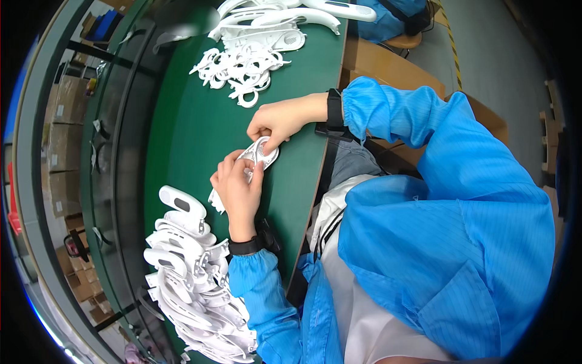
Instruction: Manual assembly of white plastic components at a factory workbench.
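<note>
A white plastic shell piece [267,159] with a rounded end and a patch of small holes lies between my two hands, low over the green table. My left hand [238,187] wraps its fingers round the shell's narrower part. From above in the view, my right hand [277,125] grips the rounded end, its thumb pressed on the inner face near the holes. Whether a small ring sits inside the shell is hidden by the fingers. Black bands circle both wrists, below blue sleeves.
Long white shells [200,285] are heaped beside my left forearm. Small white rings [239,70] lie in a pile at the top of the table [182,130], with more long white parts [273,24] behind. Cardboard boxes [388,67] stand past the table edge; shelving [91,182] runs along the left.
</note>
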The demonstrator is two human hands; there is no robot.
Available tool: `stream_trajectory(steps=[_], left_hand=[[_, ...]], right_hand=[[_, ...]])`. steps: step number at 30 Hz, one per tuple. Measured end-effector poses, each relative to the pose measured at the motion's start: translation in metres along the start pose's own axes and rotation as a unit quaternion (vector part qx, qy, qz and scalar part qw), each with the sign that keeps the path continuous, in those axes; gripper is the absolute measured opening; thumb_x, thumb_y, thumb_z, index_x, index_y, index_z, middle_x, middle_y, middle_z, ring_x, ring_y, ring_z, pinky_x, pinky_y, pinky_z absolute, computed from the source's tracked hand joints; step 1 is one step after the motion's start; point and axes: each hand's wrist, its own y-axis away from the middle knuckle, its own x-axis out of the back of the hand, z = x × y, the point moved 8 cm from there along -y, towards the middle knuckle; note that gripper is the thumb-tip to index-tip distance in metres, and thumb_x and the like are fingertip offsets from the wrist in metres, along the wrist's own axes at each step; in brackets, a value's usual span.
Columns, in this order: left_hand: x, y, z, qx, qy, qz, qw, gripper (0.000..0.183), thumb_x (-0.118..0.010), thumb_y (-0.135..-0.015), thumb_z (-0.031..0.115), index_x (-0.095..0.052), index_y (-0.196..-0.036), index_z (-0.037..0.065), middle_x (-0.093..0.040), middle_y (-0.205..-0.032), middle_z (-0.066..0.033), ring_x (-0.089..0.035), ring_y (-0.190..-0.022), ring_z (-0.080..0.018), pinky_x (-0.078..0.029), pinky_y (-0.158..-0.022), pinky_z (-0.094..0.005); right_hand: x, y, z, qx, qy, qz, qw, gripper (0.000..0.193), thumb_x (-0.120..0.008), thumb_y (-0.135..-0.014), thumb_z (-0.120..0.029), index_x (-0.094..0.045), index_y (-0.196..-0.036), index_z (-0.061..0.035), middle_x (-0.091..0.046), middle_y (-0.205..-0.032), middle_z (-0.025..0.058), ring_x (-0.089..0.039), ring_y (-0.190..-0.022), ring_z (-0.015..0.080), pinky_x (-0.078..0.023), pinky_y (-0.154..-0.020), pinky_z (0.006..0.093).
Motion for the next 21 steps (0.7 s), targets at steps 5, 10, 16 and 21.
stream_trajectory(steps=[5,10,16,21], left_hand=[[-0.005,0.002,-0.005,0.002,0.006,0.006,1.0,0.017,-0.069,-0.079,0.02,-0.058,-0.075,0.009,-0.063,-0.11,-0.0051,-0.055,-0.098,-0.0237,-0.034,-0.087,-0.0363],[0.0,0.001,-0.003,0.002,0.015,0.018,1.0,0.017,-0.07,-0.075,0.019,-0.057,-0.071,0.008,-0.063,-0.11,-0.0052,-0.055,-0.098,-0.0239,-0.034,-0.086,-0.0366],[0.001,-0.005,0.002,-0.019,-0.007,-0.012,1.0,0.017,-0.069,-0.074,0.016,-0.056,-0.082,0.007,-0.062,-0.108,-0.007,-0.056,-0.096,-0.0258,-0.035,-0.087,-0.0367],[-0.001,-0.013,-0.006,0.115,-0.028,-0.092,0.989,0.037,-0.073,-0.075,0.024,-0.054,-0.102,0.007,-0.066,-0.096,-0.0157,-0.062,-0.088,-0.0342,-0.044,-0.077,-0.0433]], right_hand=[[-0.002,0.002,-0.014,0.062,0.185,0.058,0.979,0.026,-0.07,-0.068,-0.03,-0.062,-0.076,-0.0061,-0.061,-0.064,0.0086,-0.06,-0.06,0.0272,-0.043,-0.054,0.0397],[-0.002,-0.001,-0.022,0.067,0.234,0.058,0.968,0.026,-0.07,-0.068,-0.03,-0.062,-0.08,-0.0083,-0.062,-0.065,0.0078,-0.061,-0.062,0.0295,-0.044,-0.054,0.0412],[0.002,-0.005,-0.027,0.061,0.271,0.076,0.958,0.038,-0.071,-0.067,-0.029,-0.058,-0.097,-0.0105,-0.062,-0.064,0.0106,-0.063,-0.063,0.033,-0.046,-0.055,0.0435],[-0.011,-0.008,-0.016,0.047,0.292,0.036,0.955,0.041,-0.071,-0.066,-0.034,-0.06,-0.097,-0.0091,-0.064,-0.067,0.0103,-0.063,-0.063,0.0328,-0.048,-0.055,0.0429]])
